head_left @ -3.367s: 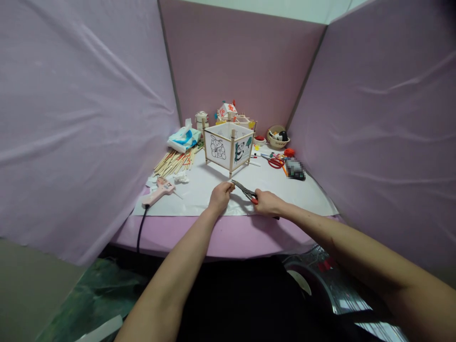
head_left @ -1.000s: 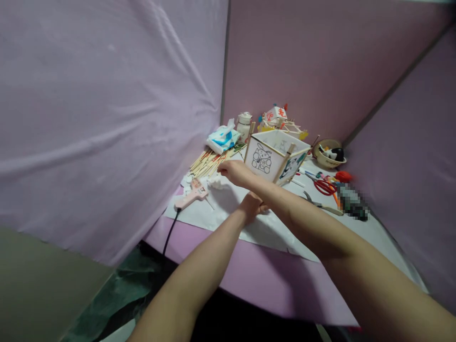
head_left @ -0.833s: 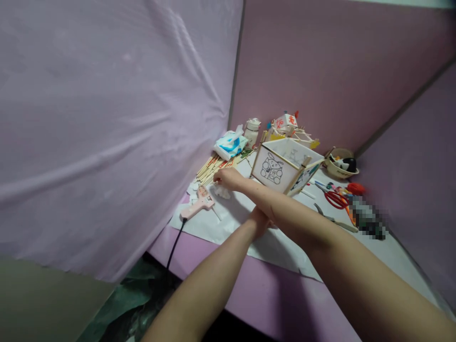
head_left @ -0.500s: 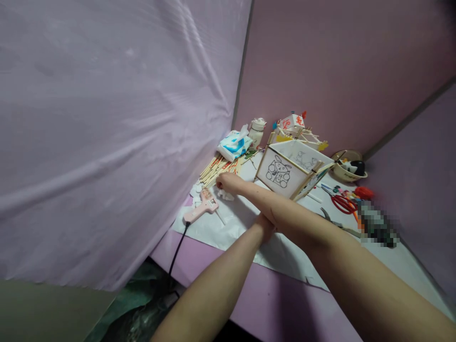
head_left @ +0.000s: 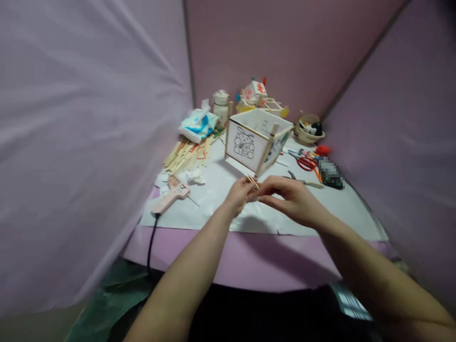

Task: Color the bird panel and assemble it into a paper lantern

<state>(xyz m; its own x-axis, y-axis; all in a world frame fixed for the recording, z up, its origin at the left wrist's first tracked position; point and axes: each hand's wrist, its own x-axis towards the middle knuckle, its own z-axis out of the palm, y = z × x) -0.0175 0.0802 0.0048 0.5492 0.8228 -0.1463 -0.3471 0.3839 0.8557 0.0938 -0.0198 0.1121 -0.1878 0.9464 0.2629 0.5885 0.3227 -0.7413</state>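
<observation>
Short wooden sticks (head_left: 252, 182) poke out from the fingers of my left hand (head_left: 238, 195), which is closed around them above the front of the table. My right hand (head_left: 292, 198) meets it from the right, thumb and fingers pinched together at the sticks' near end; what lies between those fingertips is hidden. Just beyond both hands stands a box-shaped lantern frame (head_left: 245, 142) of sticks and white panels, with a rabbit drawn on its front. A pink glue gun (head_left: 171, 197) lies to the left, and a crumpled white tissue (head_left: 195, 177) is near it.
Bamboo sticks (head_left: 185, 154) are spread at the left, below a wipes pack (head_left: 197, 126) and a white bottle (head_left: 221, 107). Behind the frame is a decorated stick model (head_left: 254, 92). Pliers (head_left: 302, 181), red-handled scissors (head_left: 306, 164) and a bowl (head_left: 308, 137) are at right.
My right hand has come back from the tissue and sticks at the left, uncrossing from my left arm to meet my left hand. The view has turned right, and wooden sticks now show in my left hand.
</observation>
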